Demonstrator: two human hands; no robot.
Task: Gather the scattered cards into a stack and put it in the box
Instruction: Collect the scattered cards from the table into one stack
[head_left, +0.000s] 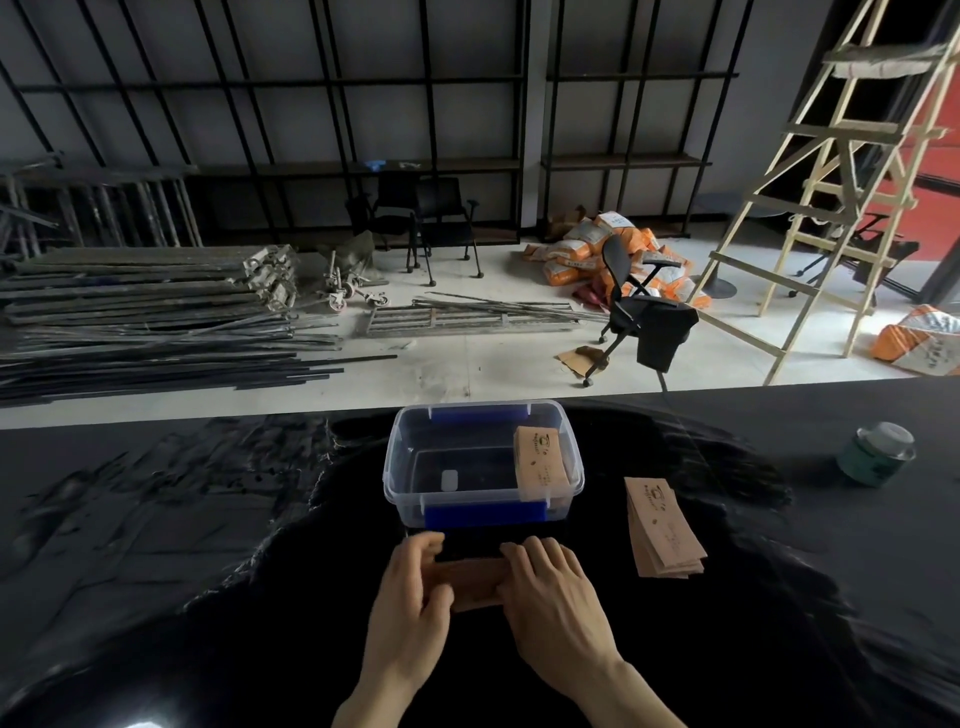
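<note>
No legible text. Tan paper cards (665, 525) carry a dark printed logo and small lines, unreadable. Print on the orange-and-white sacks (582, 249) is blurred.

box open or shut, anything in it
Open: no lid on the box, and one stack of cards leans inside at its right wall.

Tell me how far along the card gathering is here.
Partly done. One bundle of cards already leans inside the clear box. The left hand and right hand are squaring a second stack. A third fanned pile remains on the table.
</note>
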